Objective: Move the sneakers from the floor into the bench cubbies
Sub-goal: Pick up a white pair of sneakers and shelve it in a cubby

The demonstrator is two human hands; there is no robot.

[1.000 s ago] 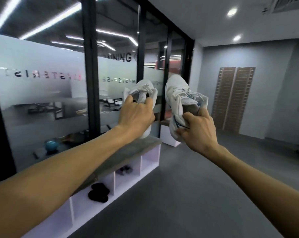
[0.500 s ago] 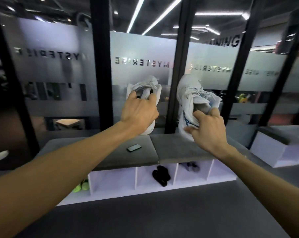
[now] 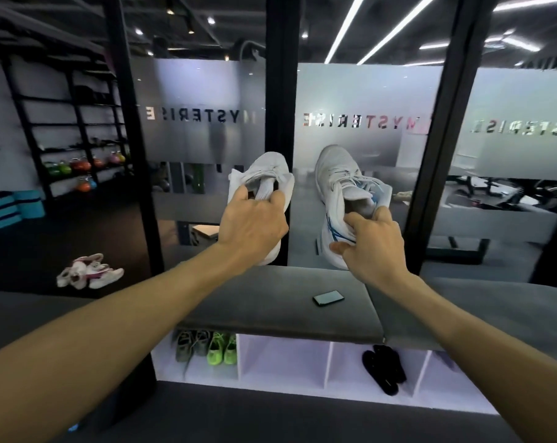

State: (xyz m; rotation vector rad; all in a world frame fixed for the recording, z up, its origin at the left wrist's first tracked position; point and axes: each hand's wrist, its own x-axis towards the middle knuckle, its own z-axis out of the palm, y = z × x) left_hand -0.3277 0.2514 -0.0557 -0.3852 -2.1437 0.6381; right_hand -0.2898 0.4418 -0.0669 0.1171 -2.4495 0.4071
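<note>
Your left hand (image 3: 254, 227) clenched its grip on one white sneaker (image 3: 269, 174) and your right hand (image 3: 374, 244) on the other sneaker (image 3: 337, 174), above the counter (image 3: 270, 302).

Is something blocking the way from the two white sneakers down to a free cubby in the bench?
Nothing visible does. The left sneaker and right sneaker hang above the bench; the empty cubby below stands open in front.

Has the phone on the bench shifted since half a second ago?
Cannot tell: the camera panned. The phone lies on the same bench cushion, near its right seam, as before.
</note>
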